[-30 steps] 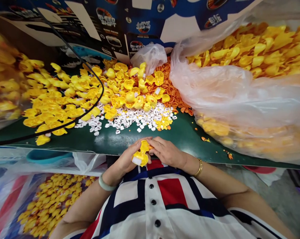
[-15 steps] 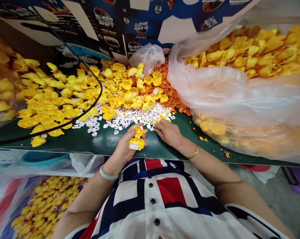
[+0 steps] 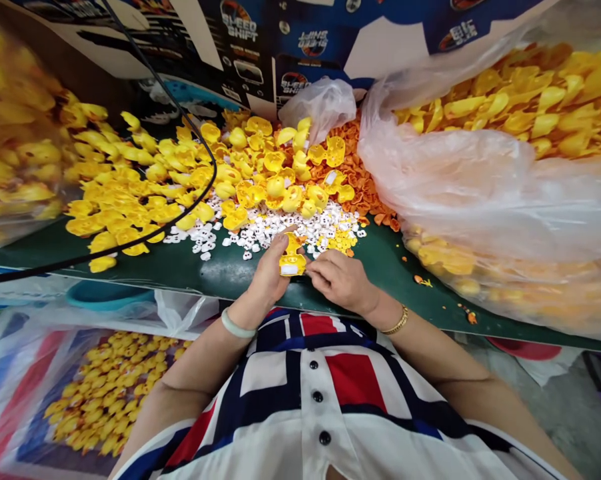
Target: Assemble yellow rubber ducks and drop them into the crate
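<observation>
Between both hands, a yellow toy duck [image 3: 292, 261] stands pinched in the left hand's [image 3: 270, 276] fingers, while the right hand [image 3: 340, 281] curls just beside it, its grip unclear, over a green table [image 3: 220, 273].

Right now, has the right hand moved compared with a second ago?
Yes: the right hand has moved forward. It used to straddle the front edge of the green table; now it lies past that edge, closer to the white pieces.
</observation>
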`<state>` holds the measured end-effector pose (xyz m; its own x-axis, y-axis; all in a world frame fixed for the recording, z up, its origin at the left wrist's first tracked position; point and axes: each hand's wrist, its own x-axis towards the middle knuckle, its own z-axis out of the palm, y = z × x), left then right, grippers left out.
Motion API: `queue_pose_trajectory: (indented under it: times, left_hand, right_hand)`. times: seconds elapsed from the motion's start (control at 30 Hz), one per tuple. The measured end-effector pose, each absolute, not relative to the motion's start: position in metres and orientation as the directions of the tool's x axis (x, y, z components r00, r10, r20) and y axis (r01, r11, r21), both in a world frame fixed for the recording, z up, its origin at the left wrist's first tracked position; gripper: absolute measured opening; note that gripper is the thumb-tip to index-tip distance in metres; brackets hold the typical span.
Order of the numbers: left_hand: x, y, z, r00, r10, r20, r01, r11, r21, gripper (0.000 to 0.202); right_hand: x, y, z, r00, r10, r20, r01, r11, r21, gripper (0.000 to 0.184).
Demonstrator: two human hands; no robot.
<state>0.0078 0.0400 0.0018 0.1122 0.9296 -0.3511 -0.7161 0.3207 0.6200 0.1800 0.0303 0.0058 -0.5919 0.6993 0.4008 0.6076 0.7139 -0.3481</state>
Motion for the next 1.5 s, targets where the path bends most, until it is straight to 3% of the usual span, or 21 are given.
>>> queue_pose_trajectory:
  times: [0.2,0.37,0.43,0.53,0.6,0.67,0.77,0.87,0.97,1.1,1.17,1.37,1.5]
  left_hand:
    - [0.014,0.037,0.003,0.045,0.921,-0.387,-0.732,0.294,0.615,0.029]
    - [0.015,0.032,0.002,0.046,0.886,-0.461,-0.711,0.353,0.608,0.036]
    - [0.017,0.029,0.002,0.05,0.879,-0.475,-0.698,0.371,0.613,0.038]
    - [0.017,0.029,0.0,0.07,0.878,-0.474,-0.717,0.374,0.588,0.037]
    - [0.015,0.032,-0.002,0.08,0.892,-0.445,-0.726,0.358,0.587,0.035]
    - [0.011,0.036,-0.005,0.113,0.907,-0.405,-0.718,0.356,0.598,0.035]
    - [0.004,0.042,-0.008,0.212,0.898,-0.387,-0.701,0.415,0.579,0.037]
    - [-0.001,0.046,-0.01,0.278,0.874,-0.398,-0.69,0.47,0.551,0.036]
    - [-0.002,0.047,-0.009,0.313,0.865,-0.393,-0.69,0.491,0.532,0.034]
    - [-0.001,0.048,-0.008,0.324,0.86,-0.394,-0.684,0.501,0.53,0.033]
    - [0.0,0.049,-0.008,0.325,0.857,-0.4,-0.676,0.507,0.536,0.033]
    - [0.0,0.05,-0.007,0.32,0.855,-0.409,-0.653,0.512,0.558,0.033]
    - [0.0,0.049,-0.008,0.316,0.857,-0.406,-0.641,0.508,0.575,0.03]
  right_hand:
    - [0.174,0.024,-0.004,-0.707,0.567,0.423,0.553,0.816,-0.169,0.026]
    - [0.176,0.014,-0.014,-0.704,0.539,0.462,0.541,0.829,-0.143,0.026]
    - [0.174,0.008,-0.017,-0.654,0.59,0.473,0.55,0.801,-0.238,0.026]
    - [0.174,0.006,-0.017,-0.51,0.741,0.438,0.528,0.671,-0.52,0.021]
    - [0.179,0.01,-0.015,-0.442,0.807,0.392,0.509,0.585,-0.631,0.02]
    - [0.189,0.018,-0.012,-0.411,0.851,0.328,0.621,0.524,-0.583,0.022]
    - [0.202,0.028,-0.014,-0.378,0.904,0.201,0.852,0.424,-0.306,0.02]
    - [0.21,0.027,-0.021,-0.422,0.896,0.136,0.885,0.44,-0.152,0.021]
    - [0.219,0.021,-0.027,-0.457,0.876,0.155,0.851,0.481,-0.212,0.026]
    - [0.244,0.023,-0.025,-0.189,0.963,0.193,0.861,0.257,-0.439,0.027]
    - [0.253,0.03,-0.023,-0.115,0.98,0.16,0.856,0.18,-0.485,0.024]
    - [0.25,0.043,-0.019,-0.178,0.983,0.053,0.925,0.185,-0.331,0.022]
    - [0.242,0.039,-0.016,-0.126,0.992,0.013,0.923,0.122,-0.365,0.017]
